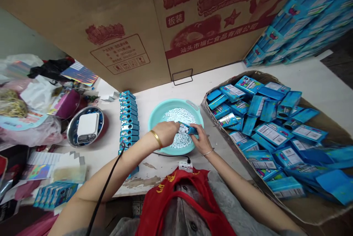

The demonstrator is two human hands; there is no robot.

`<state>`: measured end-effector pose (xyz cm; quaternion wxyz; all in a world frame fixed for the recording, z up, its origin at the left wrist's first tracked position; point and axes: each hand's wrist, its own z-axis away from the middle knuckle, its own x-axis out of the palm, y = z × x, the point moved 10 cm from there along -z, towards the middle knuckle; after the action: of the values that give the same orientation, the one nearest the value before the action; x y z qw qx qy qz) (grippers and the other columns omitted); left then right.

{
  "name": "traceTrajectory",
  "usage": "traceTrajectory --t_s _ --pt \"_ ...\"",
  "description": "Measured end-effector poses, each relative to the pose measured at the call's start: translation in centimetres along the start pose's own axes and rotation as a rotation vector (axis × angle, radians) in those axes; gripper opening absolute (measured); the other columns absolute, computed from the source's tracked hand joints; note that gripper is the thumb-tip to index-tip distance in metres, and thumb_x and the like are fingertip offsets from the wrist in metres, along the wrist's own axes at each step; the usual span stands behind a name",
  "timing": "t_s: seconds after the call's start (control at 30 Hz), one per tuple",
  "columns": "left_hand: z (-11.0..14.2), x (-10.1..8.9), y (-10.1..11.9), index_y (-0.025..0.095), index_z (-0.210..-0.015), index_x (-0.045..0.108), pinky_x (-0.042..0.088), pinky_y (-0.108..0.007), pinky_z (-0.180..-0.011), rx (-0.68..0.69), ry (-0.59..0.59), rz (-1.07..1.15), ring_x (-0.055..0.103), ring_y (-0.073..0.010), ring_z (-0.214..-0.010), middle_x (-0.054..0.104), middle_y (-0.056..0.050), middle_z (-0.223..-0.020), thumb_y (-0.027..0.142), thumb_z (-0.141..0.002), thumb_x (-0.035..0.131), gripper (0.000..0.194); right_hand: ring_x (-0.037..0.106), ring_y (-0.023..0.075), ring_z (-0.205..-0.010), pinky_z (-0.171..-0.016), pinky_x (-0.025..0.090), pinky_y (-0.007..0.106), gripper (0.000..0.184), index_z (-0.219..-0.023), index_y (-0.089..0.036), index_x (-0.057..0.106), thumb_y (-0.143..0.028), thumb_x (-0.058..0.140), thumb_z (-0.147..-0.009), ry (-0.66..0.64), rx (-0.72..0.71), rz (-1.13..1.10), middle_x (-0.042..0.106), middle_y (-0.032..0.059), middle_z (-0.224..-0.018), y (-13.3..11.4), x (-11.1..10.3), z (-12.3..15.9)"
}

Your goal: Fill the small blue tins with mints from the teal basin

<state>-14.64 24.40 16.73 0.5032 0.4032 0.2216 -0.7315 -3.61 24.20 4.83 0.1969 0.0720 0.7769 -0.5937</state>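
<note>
A light turquoise plastic basin [156,114] full of small pale candies [180,112] stands on the table in front of me. Over it my right hand [201,141] grips a small blue candy box [190,129], which lies tilted with one end toward the left. My left hand [164,133], a gold bangle at its wrist, reaches in from the left with fingers closed at that end of the box. What those fingers hold, if anything, is hidden. Loose candies lie below and behind the box in the basin.
A large carton [242,192] heaped with blue boxes stands at the right. Left of the basin runs a row of blue boxes [129,122]. A metal bowl [102,133] holds a white scale [87,127]. A tall cardboard box [138,15] blocks the back; stacked blue packs [298,26] stand behind right.
</note>
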Motion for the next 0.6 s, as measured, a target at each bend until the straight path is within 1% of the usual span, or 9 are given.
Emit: traceTrajectory --t_s 0.1,0.17,0.27,0.33,0.4,0.47,0.5,0.53,0.6 --pt "1.3 -1.3 1.7 0.010 -0.106 0.056 0.052 -0.037 -0.070 -0.031 0.010 -0.127 0.065 -0.0274 -0.089 0.063 -0.016 -0.098 0.005 -0.086 0.036 0.029 0.055 0.0247 -0.113 -0.109 0.029 0.053 0.032 -0.115 -0.023 0.050 -0.026 0.051 -0.084 -0.010 0.033 -0.055 0.061 0.0086 -0.115 -0.1 0.4 0.0" --pt "2.3 -2.0 1.6 0.010 -0.104 0.057 0.052 -0.037 -0.071 -0.037 0.028 -0.153 0.064 -0.0267 -0.090 0.062 -0.015 -0.097 0.005 -0.087 0.034 0.029 0.056 0.0249 -0.111 -0.105 0.036 0.051 0.032 -0.114 -0.023 0.050 -0.029 0.053 -0.083 -0.011 0.064 -0.091 0.061 0.0087 -0.113 0.1 0.5 0.0" --pt "3.1 -2.5 -0.8 0.013 -0.102 0.057 0.051 -0.035 -0.071 -0.058 0.071 -0.077 0.064 -0.0244 -0.086 0.061 -0.010 -0.097 0.011 -0.086 0.044 0.021 0.056 0.0242 -0.107 -0.097 0.043 0.044 0.032 -0.114 -0.023 0.050 -0.032 0.055 -0.084 -0.026 0.093 -0.140 0.060 0.0085 -0.112 0.1 0.7 0.0" --pt "2.7 -2.3 -2.8 0.016 -0.103 0.056 0.050 -0.035 -0.073 -0.034 0.155 0.065 0.062 -0.0221 -0.084 0.058 -0.008 -0.100 0.022 -0.085 0.054 0.019 0.057 0.0231 -0.106 -0.094 0.045 0.040 0.032 -0.114 -0.023 0.049 -0.033 0.056 -0.084 -0.045 0.092 -0.177 0.059 0.0080 -0.112 -0.1 1.0 -0.1" --pt "1.8 -1.4 -4.0 0.016 -0.108 0.052 0.049 -0.033 -0.078 0.056 0.267 0.253 0.059 -0.0206 -0.088 0.054 -0.008 -0.106 0.034 -0.079 0.065 0.036 0.057 0.0221 -0.104 -0.092 0.046 0.038 0.032 -0.114 -0.023 0.049 -0.034 0.057 -0.085 -0.067 0.083 -0.210 0.059 0.0073 -0.111 -0.5 1.6 -0.2" --pt "0.6 0.3 -4.3 0.016 -0.114 0.048 0.047 -0.031 -0.081 0.165 0.332 0.393 0.056 -0.0202 -0.093 0.051 -0.008 -0.110 0.038 -0.073 0.072 0.053 0.058 0.0217 -0.101 -0.090 0.047 0.037 0.033 -0.114 -0.023 0.048 -0.035 0.057 -0.085 -0.104 0.077 -0.229 0.060 0.0066 -0.108 -0.9 2.7 -0.2" --pt "-0.2 1.5 -4.4 0.016 -0.114 0.048 0.046 -0.030 -0.080 0.195 0.330 0.422 0.055 -0.0201 -0.093 0.051 -0.008 -0.109 0.037 -0.072 0.072 0.053 0.058 0.0217 -0.099 -0.089 0.048 0.037 0.033 -0.114 -0.022 0.048 -0.036 0.057 -0.085 -0.127 0.079 -0.234 0.060 0.0065 -0.107 -1.0 3.3 -0.2" --pt "-1.0 2.6 -4.6 0.016 -0.110 0.049 0.046 -0.029 -0.078 0.208 0.312 0.426 0.054 -0.0198 -0.091 0.052 -0.008 -0.106 0.036 -0.073 0.071 0.047 0.059 0.0220 -0.099 -0.089 0.048 0.038 0.034 -0.115 -0.022 0.048 -0.038 0.056 -0.086 -0.147 0.082 -0.236 0.060 0.0068 -0.106 -1.0 4.0 -0.2" --pt "-2.3 4.2 -5.3 0.017 -0.098 0.053 0.044 -0.028 -0.073 0.213 0.282 0.405 0.053 -0.0181 -0.084 0.053 -0.006 -0.098 0.033 -0.078 0.066 0.028 0.058 0.0239 -0.106 -0.093 0.047 0.041 0.041 -0.121 -0.021 0.044 -0.040 0.056 -0.086 -0.161 0.093 -0.225 0.059 0.0093 -0.114 -1.0 4.9 -0.3"
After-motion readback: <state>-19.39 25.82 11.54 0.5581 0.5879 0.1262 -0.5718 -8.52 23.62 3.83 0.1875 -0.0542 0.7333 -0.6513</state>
